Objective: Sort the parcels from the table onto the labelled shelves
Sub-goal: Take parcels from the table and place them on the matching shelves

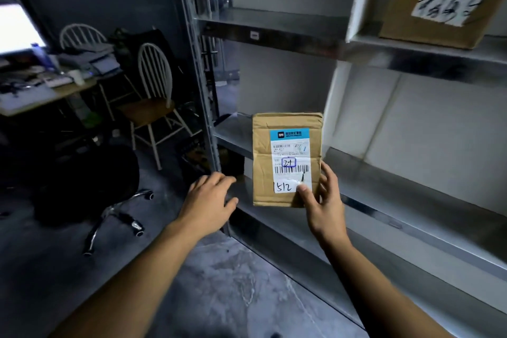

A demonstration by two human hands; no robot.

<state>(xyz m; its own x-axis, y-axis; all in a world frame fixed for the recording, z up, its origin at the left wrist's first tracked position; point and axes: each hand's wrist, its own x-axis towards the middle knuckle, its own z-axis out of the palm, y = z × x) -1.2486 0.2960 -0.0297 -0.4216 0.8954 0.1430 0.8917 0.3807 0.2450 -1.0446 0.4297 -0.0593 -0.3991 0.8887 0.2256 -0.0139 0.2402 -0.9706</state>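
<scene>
We were in the placing step. One parcel (286,159) was already off the table and held up in front of the metal shelving (384,208), just below the centre of the frame. We could not tell whether its back touched a shelf edge.

Our right hand (325,206) pinched it at the lower right corner. The thumb (303,191) was pressed onto the white label (290,162) and the other fingers were curled round the right edge and behind. Our left hand (210,197) hung free at lower centre-left, close to the shelving's upright post (203,90). It was palm down with the fingers relaxed and slightly apart, holding nothing.

The parcel was flat brown cardboard and stood on end. Its long axis ran up and down the frame and its short edges were at top and bottom. Its broad labelled face was turned to us and the print read the right way up. A boxed mark sat at mid-label, with handwritten digits, seemingly 512, near the bottom.

We judged that the next move called for matching those marks against a shelf tag, though none was legible to us. The flat parcel would then need tipping or sliding onto the right level, perhaps steadied by the free hand. A larger brown box (439,8) already sat on a shelf at the upper right.
</scene>
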